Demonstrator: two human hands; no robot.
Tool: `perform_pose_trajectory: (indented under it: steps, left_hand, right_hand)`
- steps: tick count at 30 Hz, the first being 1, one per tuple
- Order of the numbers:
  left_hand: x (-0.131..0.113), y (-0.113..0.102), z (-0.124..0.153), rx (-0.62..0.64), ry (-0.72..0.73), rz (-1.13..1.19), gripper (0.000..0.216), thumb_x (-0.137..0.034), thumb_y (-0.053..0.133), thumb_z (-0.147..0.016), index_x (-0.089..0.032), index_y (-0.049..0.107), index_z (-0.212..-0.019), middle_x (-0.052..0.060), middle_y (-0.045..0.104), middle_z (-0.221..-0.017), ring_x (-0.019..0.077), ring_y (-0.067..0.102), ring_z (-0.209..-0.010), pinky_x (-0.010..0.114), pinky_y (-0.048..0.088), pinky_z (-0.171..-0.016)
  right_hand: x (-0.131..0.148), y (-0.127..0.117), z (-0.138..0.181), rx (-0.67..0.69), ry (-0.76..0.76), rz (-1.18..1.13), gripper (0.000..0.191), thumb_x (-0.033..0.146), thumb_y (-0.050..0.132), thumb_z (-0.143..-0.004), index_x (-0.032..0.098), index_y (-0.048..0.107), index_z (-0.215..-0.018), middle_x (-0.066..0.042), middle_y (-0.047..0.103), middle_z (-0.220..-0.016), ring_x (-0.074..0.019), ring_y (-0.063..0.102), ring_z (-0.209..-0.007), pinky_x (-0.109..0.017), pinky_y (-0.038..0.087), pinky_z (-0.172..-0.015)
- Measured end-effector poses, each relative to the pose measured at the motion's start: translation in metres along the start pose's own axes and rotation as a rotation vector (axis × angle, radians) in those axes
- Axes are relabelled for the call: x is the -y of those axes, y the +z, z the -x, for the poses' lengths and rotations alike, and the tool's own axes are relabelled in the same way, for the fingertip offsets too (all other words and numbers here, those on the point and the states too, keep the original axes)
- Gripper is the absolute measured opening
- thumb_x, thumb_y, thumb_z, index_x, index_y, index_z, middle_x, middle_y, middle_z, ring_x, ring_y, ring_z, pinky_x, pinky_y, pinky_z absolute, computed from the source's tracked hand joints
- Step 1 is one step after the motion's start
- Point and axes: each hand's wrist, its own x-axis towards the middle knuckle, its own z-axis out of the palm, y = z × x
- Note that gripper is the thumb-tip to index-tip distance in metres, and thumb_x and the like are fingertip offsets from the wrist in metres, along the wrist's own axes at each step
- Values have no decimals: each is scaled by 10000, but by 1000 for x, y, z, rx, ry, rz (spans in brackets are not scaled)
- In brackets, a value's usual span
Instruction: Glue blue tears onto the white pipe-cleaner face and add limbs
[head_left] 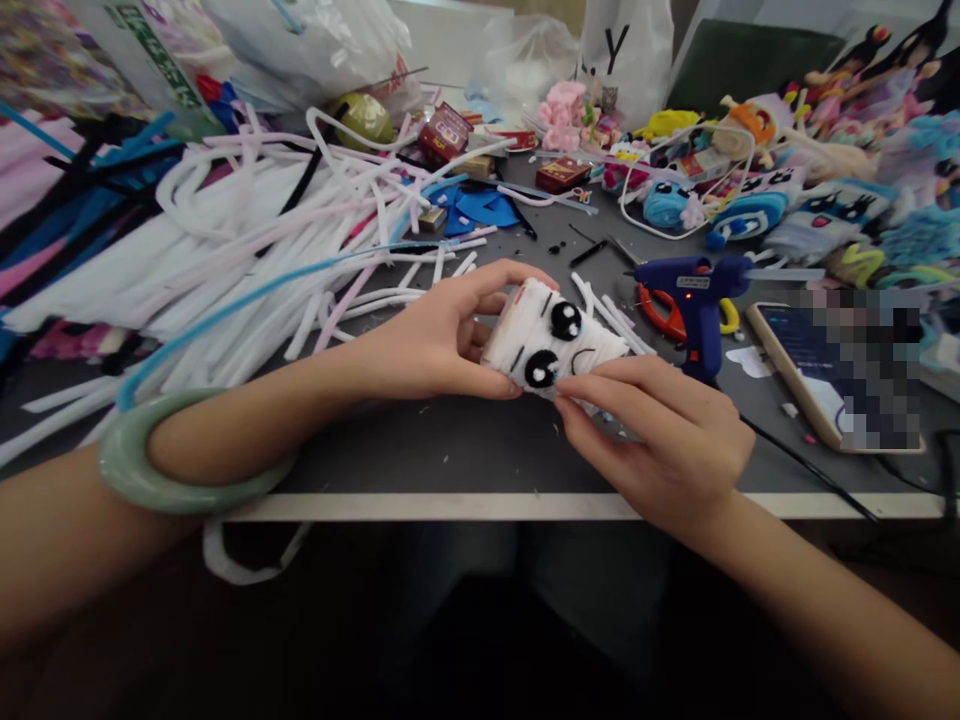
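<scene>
A small white box-shaped figure [521,335], wrapped in fuzzy pipe cleaner, has large black shiny eyes, thin black brows and a curved mouth. It is tilted on its side just above the table. My left hand [431,335] grips its wide end between thumb and fingers. The thumb and index fingertips of my right hand [667,430] are pinched together against the face, close beside the lower eye. Whatever sits between those fingertips is too small to make out. Part of the narrow end is hidden behind my right hand.
A blue glue gun [697,300] with a lit red light stands right of the figure, near red-handled scissors [660,312] and a phone [840,375]. White pipe cleaners [187,240] pile up at left. Finished plush figures [825,215] crowd the back right. A black cable [810,465] crosses the front right.
</scene>
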Motion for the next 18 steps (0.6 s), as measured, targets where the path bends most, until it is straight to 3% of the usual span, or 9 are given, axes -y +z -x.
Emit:
perform_pose_trajectory:
  steps: [18]
  left_hand:
    - [1,-1,0,3,-2,19,741,-114,839,-655,-217,508,-1311,62,658,-1104,208,684,-915,294,566,-756]
  right_hand:
    - [-1,-1,0,21,15,-18,92,139,735,-852,209,698,-900,-18,747,-817,-126,694,-683,-245,529,-603]
